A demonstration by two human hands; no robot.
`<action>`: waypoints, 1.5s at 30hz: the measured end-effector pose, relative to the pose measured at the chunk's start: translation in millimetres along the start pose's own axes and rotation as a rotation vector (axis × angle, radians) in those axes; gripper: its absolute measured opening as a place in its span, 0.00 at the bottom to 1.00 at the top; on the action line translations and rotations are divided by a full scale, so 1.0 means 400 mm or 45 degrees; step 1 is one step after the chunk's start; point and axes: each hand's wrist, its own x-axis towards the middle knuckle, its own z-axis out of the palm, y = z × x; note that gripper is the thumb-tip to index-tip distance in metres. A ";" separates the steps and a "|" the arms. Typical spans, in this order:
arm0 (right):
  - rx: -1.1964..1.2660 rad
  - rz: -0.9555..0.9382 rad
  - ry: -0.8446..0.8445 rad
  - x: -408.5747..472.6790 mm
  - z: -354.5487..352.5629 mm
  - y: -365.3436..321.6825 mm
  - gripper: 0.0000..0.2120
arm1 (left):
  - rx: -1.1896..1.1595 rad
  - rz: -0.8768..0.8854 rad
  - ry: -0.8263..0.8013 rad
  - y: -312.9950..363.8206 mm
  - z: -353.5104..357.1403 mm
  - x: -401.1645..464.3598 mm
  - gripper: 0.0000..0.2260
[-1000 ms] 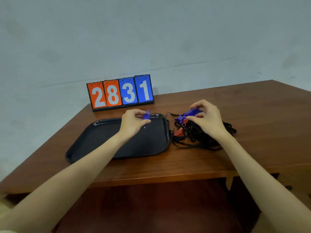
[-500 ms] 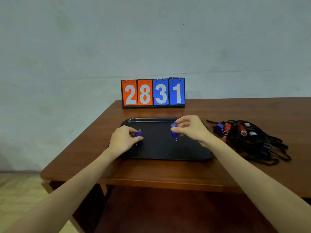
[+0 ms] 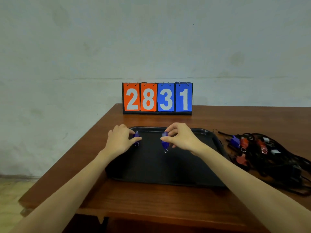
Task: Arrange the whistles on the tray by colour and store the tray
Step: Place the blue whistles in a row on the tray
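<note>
Setting: wooden table against a pale wall, with a flip scoreboard reading 2831 standing at the far edge, beyond both sets of fingertips.
Tray: black tray lies flat under both hands, its floor bare apart from what the fingers hold over it.
Left hand: left hand pinches a blue whistle between thumb and fingers, curled tight on it; a small metal ring shows just below the thumb tip.
Right hand: right hand pinches a second blue whistle the same way, body pointing down from the fingertips, ring hanging at its lowest end; whether it touches the tray I cannot tell.
Pile: remaining whistles, blue, red and white, lie tangled in black cords to the right of the right knuckles, off the tray.
Step in hand: setting the two blues down as the start of a blue group, by my reading.
Doing it well: lay both near each other toward the far left part of the tray, same way round, and lower them before letting go so the rings do not roll them.
Risk: releasing well apart would spend room the reds and whites need.
</note>
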 end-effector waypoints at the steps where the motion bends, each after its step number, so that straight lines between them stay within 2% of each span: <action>1: -0.042 -0.024 0.005 0.009 0.004 -0.002 0.17 | -0.004 -0.002 0.002 -0.007 0.000 0.003 0.23; 4: -0.131 -0.071 -0.003 0.031 0.023 -0.010 0.18 | -0.142 0.022 0.050 -0.031 -0.013 0.004 0.25; 7: -0.136 -0.073 0.021 0.052 0.047 -0.015 0.17 | -0.403 0.119 0.143 -0.043 -0.035 -0.011 0.19; 9: -0.126 -0.058 0.030 0.067 0.062 -0.020 0.15 | -0.362 0.191 0.161 -0.038 -0.043 -0.023 0.15; 13: -0.164 -0.075 0.015 0.095 0.084 -0.027 0.16 | -0.194 0.300 0.072 -0.020 -0.031 -0.031 0.17; 19: -0.357 -0.126 0.018 0.115 0.101 -0.024 0.20 | -0.065 0.331 -0.078 -0.023 -0.024 -0.017 0.19; 24: -0.379 -0.140 -0.049 0.134 0.128 -0.031 0.21 | -0.142 0.278 -0.138 -0.042 -0.021 0.005 0.20; 36: -0.134 -0.005 0.057 0.174 0.193 -0.050 0.16 | -0.122 0.310 -0.136 -0.070 -0.028 0.017 0.19; 42: -0.224 -0.052 0.040 0.174 0.185 -0.035 0.20 | -0.151 0.273 -0.075 -0.074 -0.037 0.009 0.16; 45: -0.348 -0.152 0.039 0.150 0.168 -0.035 0.21 | -0.119 0.316 -0.085 -0.077 -0.033 0.002 0.15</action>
